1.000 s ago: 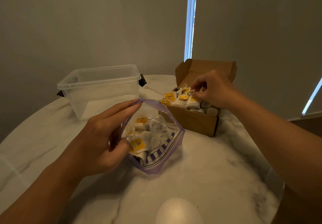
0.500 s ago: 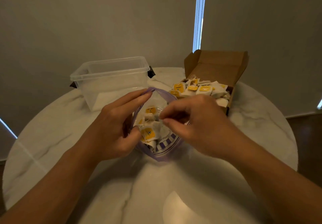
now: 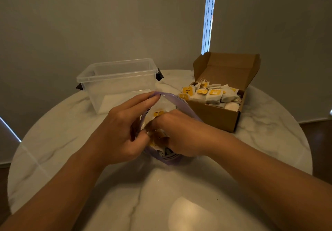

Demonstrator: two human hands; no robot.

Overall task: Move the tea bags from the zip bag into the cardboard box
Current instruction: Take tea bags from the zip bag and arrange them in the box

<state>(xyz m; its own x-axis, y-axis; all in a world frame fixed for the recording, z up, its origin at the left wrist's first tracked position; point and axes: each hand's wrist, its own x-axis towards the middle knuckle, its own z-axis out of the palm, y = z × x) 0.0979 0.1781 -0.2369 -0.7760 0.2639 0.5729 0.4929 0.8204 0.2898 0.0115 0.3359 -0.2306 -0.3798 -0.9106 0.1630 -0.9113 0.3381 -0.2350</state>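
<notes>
**Tea bags lie under the right hand; the box waits just beyond, to the far right**

Tea bags (image 3: 158, 113) left to move sit inside the zip bag (image 3: 181, 102), which stands in the middle of the counter (image 3: 53, 141) with its purple mouth gaping upward. The mouth's long axis runs from the near side toward the far edge. The left hand (image 3: 122, 132) holds that mouth apart from the left, straight fingers laid along the rim and the thumb pressing the bag's near wall, so it pinches the plastic. The right hand (image 3: 181, 135) is plunged into the opening from the right, fingers curled down among the contents; they are hidden, so I cannot tell whether they have one pinched.

The cardboard box (image 3: 215, 117) stands toward the far right edge of the counter, lid flap up, already heaped with tea bags. It lies just beyond the bag's far right rim, on the right hand's own side, so I judge the carry to be a short lift up and away to the right. A clear plastic tub (image 3: 116, 83) sits toward the far left edge, off that path
</notes>
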